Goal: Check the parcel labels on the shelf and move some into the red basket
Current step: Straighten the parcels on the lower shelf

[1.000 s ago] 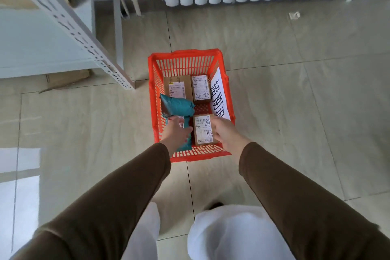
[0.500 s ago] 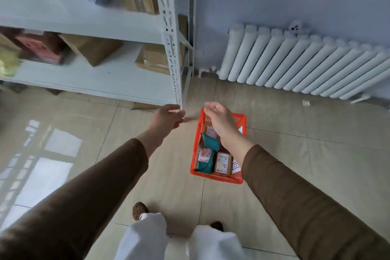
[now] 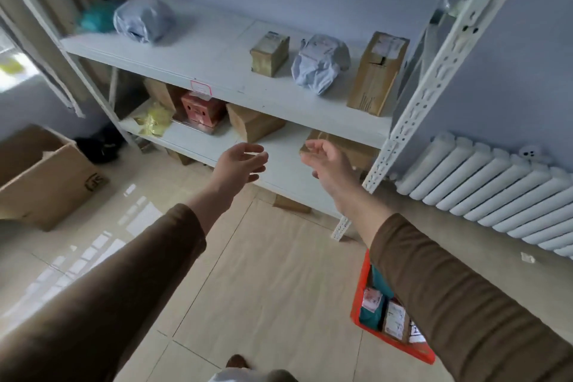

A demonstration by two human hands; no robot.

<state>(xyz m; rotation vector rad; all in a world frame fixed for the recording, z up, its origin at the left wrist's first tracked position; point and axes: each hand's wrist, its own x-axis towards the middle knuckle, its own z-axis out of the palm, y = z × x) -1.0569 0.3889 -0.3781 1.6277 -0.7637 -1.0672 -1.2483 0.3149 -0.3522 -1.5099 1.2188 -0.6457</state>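
Both hands raised toward the shelf [image 3: 217, 71], empty. Left hand [image 3: 240, 164] with fingers loosely spread, holding nothing; right hand [image 3: 330, 166] likewise relaxed and unclenched, touching no parcel.

On the upper board, right of middle: a small cardboard box [image 3: 269, 53], just beside it a crumpled grey poly bag [image 3: 319, 63], then a tall cardboard box [image 3: 376, 71] standing upright near the post. Far left, another grey bag [image 3: 141, 22] with something teal behind, too blurred to name. On the lower board: a yellow bag [image 3: 155, 121], a red-printed box [image 3: 201, 108], a brown box [image 3: 252, 124], and one more carton [image 3: 344, 149] partly hidden behind the right hand. Red basket [image 3: 359, 298] down on the floor at lower right, already holding several labelled parcels, mostly covered by the right sleeve.

Handling, as a judgement: small box probably light and stiff, best pinched across two opposite sides, label up. Tall box likely heavier and apt to tip; better taken low with both hands, or tilted back first to read the label on top. Grey bags soft and slippery, probably shifting contents; best gathered by a fistful of film or scooped from beneath. Labels unreadable from here.
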